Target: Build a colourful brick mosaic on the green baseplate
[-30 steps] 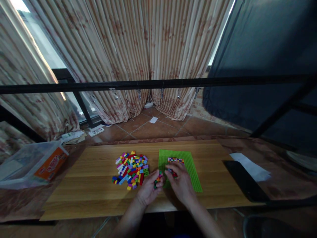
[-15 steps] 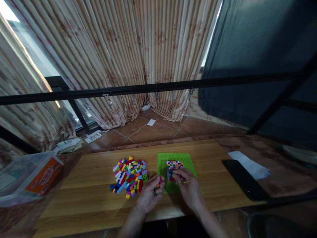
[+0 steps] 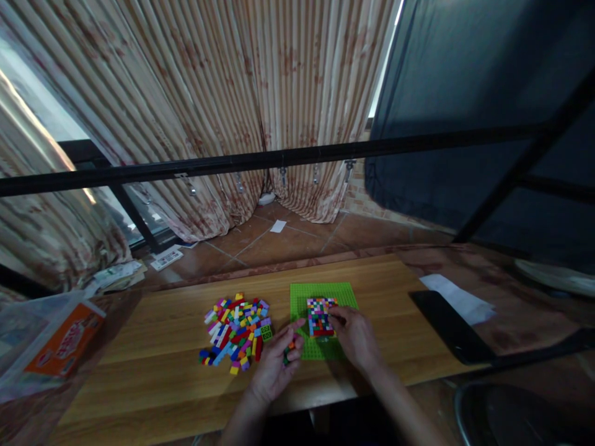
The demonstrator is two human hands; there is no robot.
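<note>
A green baseplate (image 3: 344, 295) lies on the wooden table (image 3: 153, 365), with a patch of small coloured bricks (image 3: 318, 316) built on it. My right hand (image 3: 357, 339) rests on the plate, its fingertips at the right edge of that patch; whether it pinches a brick I cannot see. My left hand (image 3: 275, 367) is curled just left of the plate and holds a few small bricks (image 3: 288, 353). A loose pile of coloured bricks (image 3: 235, 331) lies to the left of it.
A clear plastic bag with an orange box (image 3: 51, 350) sits at the table's left end. A black flat object (image 3: 449, 325) and white paper (image 3: 458, 298) lie at the right. A black bar (image 3: 279, 158) crosses the view above; curtains hang behind.
My right hand has moved from the near side of the brick patch to its right edge, uncovering it. The view has tilted and shifted slightly. My left hand has stayed in place.
</note>
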